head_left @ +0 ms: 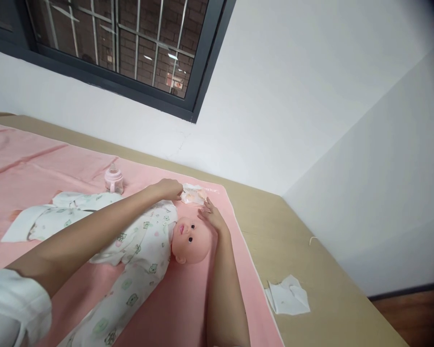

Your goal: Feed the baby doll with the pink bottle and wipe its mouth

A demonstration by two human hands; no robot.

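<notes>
At the packet [193, 195], on the pink sheet [54, 159] beside the doll's head [197, 241], with left hand [169, 189] curled, too hidden to tell a grip, and right hand [214, 219] loosely spread. Could jog that head by dropping the right hand carelessly.

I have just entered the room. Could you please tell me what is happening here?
A person's left hand and right hand are at a small white-and-orange packet; whether they grip it is hard to tell. The left arm passes over a doll lying on a pink sheet. A bottle stands on the doll's far side, and a white tissue lies by the sheet's edge.
</notes>
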